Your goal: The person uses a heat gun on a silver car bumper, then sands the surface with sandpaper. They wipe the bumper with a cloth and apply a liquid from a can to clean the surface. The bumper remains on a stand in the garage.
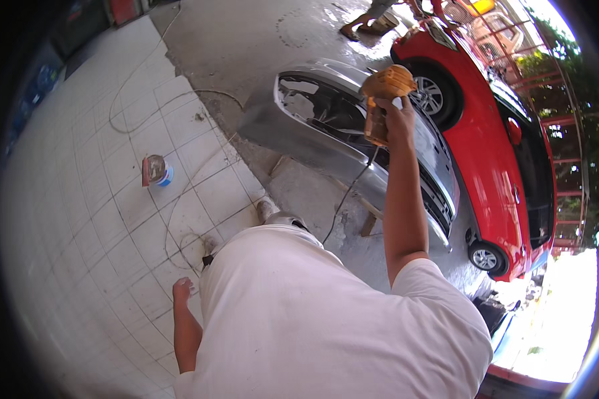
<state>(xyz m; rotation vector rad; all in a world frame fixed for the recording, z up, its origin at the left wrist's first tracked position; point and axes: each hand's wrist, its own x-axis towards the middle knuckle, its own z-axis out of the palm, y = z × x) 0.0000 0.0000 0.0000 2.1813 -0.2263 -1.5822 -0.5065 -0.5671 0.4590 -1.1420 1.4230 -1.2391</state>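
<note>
My right hand (398, 118) is raised at the end of a stretched arm, closed around an orange corded power tool (386, 83). Its exact kind is hard to make out. A dark cord (348, 199) hangs from the tool's lower end toward the floor. Below and beyond the tool lies a grey car bumper (266, 120) with a large dark grille opening; whether the tool touches it, I cannot tell. Low at my left side hangs my left hand (182, 288), its fingers curled, with a whitish patch at the fingertips. What it holds, if anything, is too small to name.
A red car (476, 156) is parked just past the bumper. On the tiled floor (100, 199) to the left stand a small bucket (164, 175) and a loose, looping cable (116, 126). Another person's leg (361, 23) shows at the far end.
</note>
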